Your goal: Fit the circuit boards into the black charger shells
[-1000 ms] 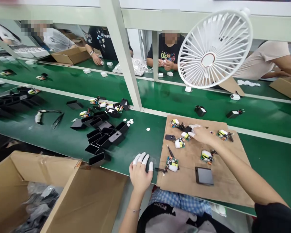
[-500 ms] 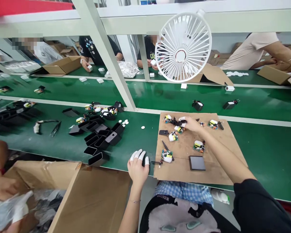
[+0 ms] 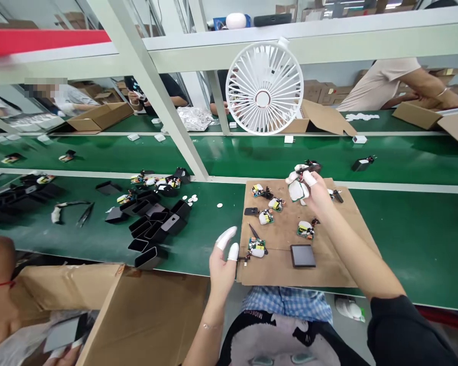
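**Right hand lifts a part above the far edge of the board**

Where the counter's near edge meets the person's lap, the left hand (image 3: 223, 259) hangs raised and empty, fingers loosely spread, white cots on the tips, just left of the cardboard board (image 3: 328, 269). Closest to it on the board lie a circuit module (image 3: 257, 246) and, to the right, a flat black cover (image 3: 303, 255). More modules sit further up the board, one at mid-right (image 3: 305, 230) and a cluster at upper left (image 3: 270, 206).

Beyond these, the right hand (image 3: 309, 188) is held up over the board's far edge, closed on a white part (image 3: 296, 190), with a small black piece (image 3: 309, 166) pinched at its fingertips. That held part lies up and to the right of the left hand, well apart from it; its long axis cannot be told.

Left of the board, black housings (image 3: 152, 223) crowd the green counter (image 3: 404, 229). Further off, a white fan (image 3: 264, 87) hangs from the frame.
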Available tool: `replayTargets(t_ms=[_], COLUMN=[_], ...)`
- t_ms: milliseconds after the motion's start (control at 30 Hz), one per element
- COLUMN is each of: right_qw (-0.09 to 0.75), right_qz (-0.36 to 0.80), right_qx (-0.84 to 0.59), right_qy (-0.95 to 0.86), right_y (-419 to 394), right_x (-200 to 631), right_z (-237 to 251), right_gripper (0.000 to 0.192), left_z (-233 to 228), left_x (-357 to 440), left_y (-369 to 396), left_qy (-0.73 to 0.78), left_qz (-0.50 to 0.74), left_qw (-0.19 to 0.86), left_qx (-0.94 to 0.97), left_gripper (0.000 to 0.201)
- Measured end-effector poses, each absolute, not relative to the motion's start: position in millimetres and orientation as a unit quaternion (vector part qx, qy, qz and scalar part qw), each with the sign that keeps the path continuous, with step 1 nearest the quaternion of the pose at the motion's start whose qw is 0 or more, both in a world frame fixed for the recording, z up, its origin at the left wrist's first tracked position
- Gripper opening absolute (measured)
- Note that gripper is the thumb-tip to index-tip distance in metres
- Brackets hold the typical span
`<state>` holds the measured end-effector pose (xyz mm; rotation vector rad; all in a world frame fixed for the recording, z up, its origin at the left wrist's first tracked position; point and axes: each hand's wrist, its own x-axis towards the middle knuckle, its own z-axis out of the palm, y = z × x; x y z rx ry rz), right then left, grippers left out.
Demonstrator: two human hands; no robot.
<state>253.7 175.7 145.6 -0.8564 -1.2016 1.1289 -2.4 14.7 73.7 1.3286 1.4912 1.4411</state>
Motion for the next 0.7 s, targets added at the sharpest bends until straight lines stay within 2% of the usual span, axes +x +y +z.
replayTargets(t_ms=[133, 200, 267, 333, 400, 467, 633, 700], right_qw=[0.614, 0.609, 0.573, 0.508, 0.446, 0.423, 0.384, 0.383], right_qz=[0.510, 0.520, 0.512, 0.439, 0.344, 0.306, 0.394, 0.435], right_qx=[-0.333, -0.324, -0.349, -0.437, -0.523, -0.557, -0.526, -0.504], right_qy=[-0.502, -0.504, -0.537, -0.599, -0.639, -0.645, -0.648, -0.640], right_y=[143, 124, 107, 94, 88, 88, 101, 104], right_x=[229, 222, 221, 223, 226, 228, 232, 237], right_z=[163, 168, 172, 177, 183, 187, 189, 186], right_gripper=[0.046, 0.043, 0.035, 0.028, 0.030, 0.033, 0.024, 0.031], left_z=[120, 135, 141, 141, 135, 127, 116, 117], left_x=[53, 74, 88, 96, 100, 102, 104, 104], left_y=[26, 34, 40, 43, 44, 44, 42, 41], left_qy=[0.359, 0.283, 0.229, 0.210, 0.229, 0.254, 0.299, 0.315], left_qz=[0.555, 0.499, 0.458, 0.461, 0.478, 0.477, 0.511, 0.526], left_qw=[0.636, 0.752, 0.820, 0.832, 0.817, 0.809, 0.778, 0.758], left_qx=[0.397, 0.325, 0.257, 0.225, 0.228, 0.231, 0.210, 0.222], left_gripper=[0.061, 0.057, 0.051, 0.049, 0.051, 0.056, 0.061, 0.061])
